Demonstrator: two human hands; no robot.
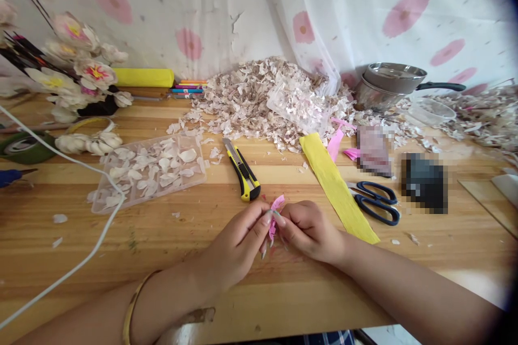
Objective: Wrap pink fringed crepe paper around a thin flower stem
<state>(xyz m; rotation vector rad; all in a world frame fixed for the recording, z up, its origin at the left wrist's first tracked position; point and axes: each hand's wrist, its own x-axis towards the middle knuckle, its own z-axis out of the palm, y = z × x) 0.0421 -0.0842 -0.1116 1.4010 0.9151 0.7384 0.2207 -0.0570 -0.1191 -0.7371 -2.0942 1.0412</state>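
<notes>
Over the front middle of the wooden table, my left hand [245, 237] and my right hand [311, 232] meet with their fingertips pinched together. Between them is a small piece of pink crepe paper [277, 204], which both hands grip. Part of the paper sticks up above the fingers and part hangs below; its middle is hidden. Just beyond my left hand lies a yellow and black utility knife [242, 169] with its blade out. To the right of my right hand are a yellow crepe paper strip [338, 186] and dark-handled scissors [374, 202].
A clear compartment tray [202, 170] with pale petals sits left, crossed by a white cord [106, 226]. Behind are a large petal heap [243, 99] and a steel pan [382, 83]. Artificial flowers [95, 73] and green tape [38, 151] are at left.
</notes>
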